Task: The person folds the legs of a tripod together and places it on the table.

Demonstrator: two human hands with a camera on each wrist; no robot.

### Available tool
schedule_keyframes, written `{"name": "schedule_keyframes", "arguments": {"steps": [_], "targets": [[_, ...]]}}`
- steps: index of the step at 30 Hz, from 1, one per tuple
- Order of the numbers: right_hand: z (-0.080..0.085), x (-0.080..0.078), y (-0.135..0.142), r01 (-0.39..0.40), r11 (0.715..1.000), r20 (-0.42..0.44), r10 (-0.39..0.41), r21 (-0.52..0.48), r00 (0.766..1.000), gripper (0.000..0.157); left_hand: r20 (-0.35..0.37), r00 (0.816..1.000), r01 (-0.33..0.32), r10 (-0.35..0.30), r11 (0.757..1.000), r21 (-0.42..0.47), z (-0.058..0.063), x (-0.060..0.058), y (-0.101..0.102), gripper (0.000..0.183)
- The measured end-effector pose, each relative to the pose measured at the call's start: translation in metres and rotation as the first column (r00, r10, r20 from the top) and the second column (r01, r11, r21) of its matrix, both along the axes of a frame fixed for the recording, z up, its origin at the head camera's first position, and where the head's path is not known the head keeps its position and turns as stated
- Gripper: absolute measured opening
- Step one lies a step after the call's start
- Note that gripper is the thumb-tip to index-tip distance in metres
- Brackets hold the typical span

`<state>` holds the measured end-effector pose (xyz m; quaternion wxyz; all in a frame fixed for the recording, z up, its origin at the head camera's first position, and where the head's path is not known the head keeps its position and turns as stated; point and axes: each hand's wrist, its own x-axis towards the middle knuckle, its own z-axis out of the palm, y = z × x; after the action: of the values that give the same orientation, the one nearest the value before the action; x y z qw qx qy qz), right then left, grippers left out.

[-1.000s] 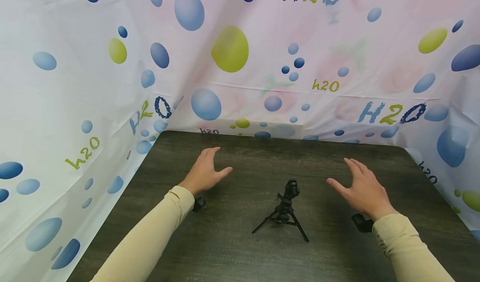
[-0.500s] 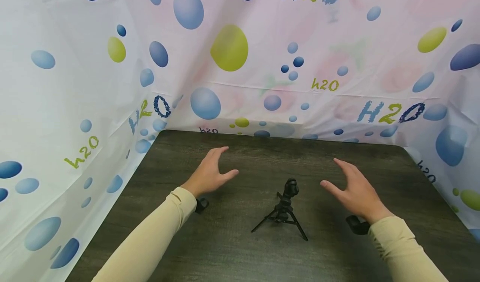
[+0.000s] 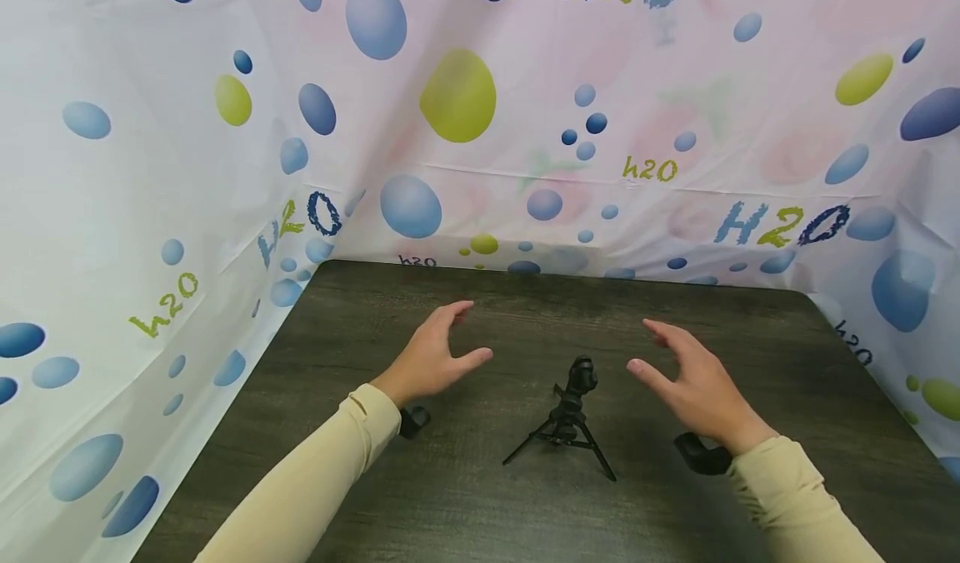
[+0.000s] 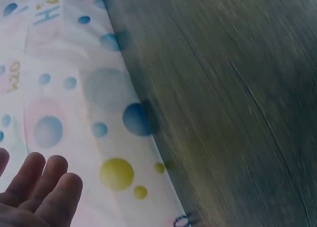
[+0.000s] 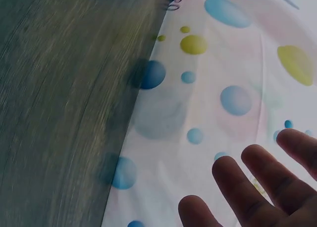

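Note:
A small black tripod (image 3: 567, 417) with spread legs and a dark head stands on the dark wooden table (image 3: 465, 496). To its left, in the head view, my left hand (image 3: 435, 359) hovers with thumb and fingers apart, touching nothing. My right hand (image 3: 701, 388) is held on the other side of the tripod, thumb spread from the fingers, also holding nothing. In the left wrist view the fingers (image 4: 59, 197) show at the lower left; in the right wrist view the fingers (image 5: 247, 187) show at the lower right, slightly bent.
White curtains (image 3: 525, 63) printed with blue and green bubbles and "H2O" lettering hang around the back and sides of the table. A black wrist camera (image 3: 414, 421) sits under the left wrist, another black wrist camera (image 3: 702, 453) under the right.
Both hands have moved inward, the left to the right and the right to the left, so the gap between them over the tripod is narrower. The tripod has stayed in place.

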<state>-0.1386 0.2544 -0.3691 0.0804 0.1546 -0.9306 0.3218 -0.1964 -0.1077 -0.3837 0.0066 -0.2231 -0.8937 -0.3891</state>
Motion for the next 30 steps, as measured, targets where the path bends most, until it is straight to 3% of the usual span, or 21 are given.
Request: {"name": "schedule_keyframes", "arguments": {"steps": [20,30], "targets": [[0.014,0.014,-0.025,-0.094,0.994,-0.069,0.091,-0.049,0.993,0.059,0.002,0.990,0.140,-0.142,0.982,0.128,-0.004,0.030,0.029,0.066],[0.016,0.020,-0.037,-0.180,0.982,-0.132,0.171,-0.063,0.976,0.058,0.029,0.980,0.192,-0.199,0.969,0.154,-0.020,0.044,0.036,0.056]]}}
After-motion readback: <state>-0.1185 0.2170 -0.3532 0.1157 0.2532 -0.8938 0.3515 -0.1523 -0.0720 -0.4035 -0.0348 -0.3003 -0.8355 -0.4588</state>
